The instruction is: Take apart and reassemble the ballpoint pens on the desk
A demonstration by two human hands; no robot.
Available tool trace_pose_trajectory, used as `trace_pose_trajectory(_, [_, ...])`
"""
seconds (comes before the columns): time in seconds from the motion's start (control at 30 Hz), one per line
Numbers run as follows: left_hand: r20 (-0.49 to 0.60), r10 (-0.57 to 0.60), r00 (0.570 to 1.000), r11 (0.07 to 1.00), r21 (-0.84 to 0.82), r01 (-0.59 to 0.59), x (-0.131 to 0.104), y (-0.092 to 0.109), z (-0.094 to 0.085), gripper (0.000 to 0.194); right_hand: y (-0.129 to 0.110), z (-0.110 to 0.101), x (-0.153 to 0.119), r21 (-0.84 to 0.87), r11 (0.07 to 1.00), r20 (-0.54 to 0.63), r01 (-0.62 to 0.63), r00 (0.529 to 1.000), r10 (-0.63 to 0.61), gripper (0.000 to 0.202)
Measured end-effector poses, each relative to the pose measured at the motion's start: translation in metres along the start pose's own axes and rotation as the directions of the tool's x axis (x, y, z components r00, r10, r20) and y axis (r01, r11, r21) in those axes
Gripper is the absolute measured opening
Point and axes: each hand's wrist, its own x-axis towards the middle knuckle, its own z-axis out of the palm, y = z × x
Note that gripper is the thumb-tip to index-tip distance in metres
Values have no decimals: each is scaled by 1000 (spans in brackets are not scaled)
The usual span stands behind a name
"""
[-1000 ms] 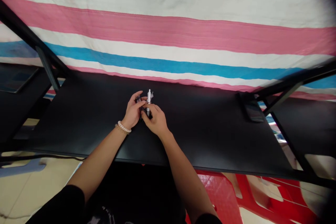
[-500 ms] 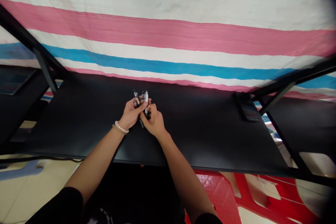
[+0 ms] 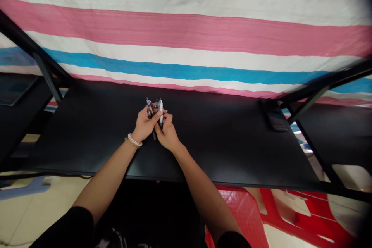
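Note:
Several pens (image 3: 150, 107), mostly dark with clear parts, stick up out of my left hand (image 3: 144, 124), which is closed round them. A white pen (image 3: 161, 107) stands at the right side of the bunch, with my left thumb pressed across it. My right hand (image 3: 168, 131) is closed against the lower part of the white pen, its thumb and fingers bent there. Both hands touch and are held over the black table (image 3: 221, 139). Dark pen ends poke out below, between the palms. The fingers hide the middle of the bunch.
A black phone-like object (image 3: 274, 115) lies at the table's right side. Black metal struts (image 3: 48, 77) rise at both ends. A striped sheet (image 3: 186, 31) hangs behind. Red plastic stools (image 3: 241, 213) stand below the front edge, and another dark table (image 3: 343, 135) adjoins on the right.
The view has shifted slightly. Both hands keep hold of the pens in nearly the same place, and the right fingers have moved a little around the white pen.

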Motion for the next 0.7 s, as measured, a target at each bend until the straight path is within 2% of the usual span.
trace_pose_trajectory(0.13, [-40, 28, 999, 999, 24, -27, 0, 4, -1, 36, -1, -5, 2, 154, 988, 101, -18, 995, 2, 51])
trace_pose_trajectory(0.2, [-45, 46, 998, 997, 59, -43, -1, 6, -1, 35, -2, -9, 3, 144, 989, 151, -38, 988, 16, 59])
trace_pose_trajectory(0.27, [-45, 59, 997, 996, 72, -55, -2, 7, -1, 35, -3, -12, 5, 103, 994, 186, -31, 982, 12, 54])
trace_pose_trajectory(0.37, [-53, 65, 996, 998, 23, -64, -3, 7, -2, 38, -2, -13, 6, 88, 996, 178, 4, 984, -19, 39])
trace_pose_trajectory(0.43, [-55, 63, 997, 998, -5, -63, -4, 8, -2, 41, -2, -11, 6, 93, 995, 158, 22, 987, -37, 36])
trace_pose_trajectory(0.7, [-17, 51, 999, 999, -5, -51, -7, 16, -5, 41, 2, 0, 2, 191, 980, 129, 54, 988, -80, 50])
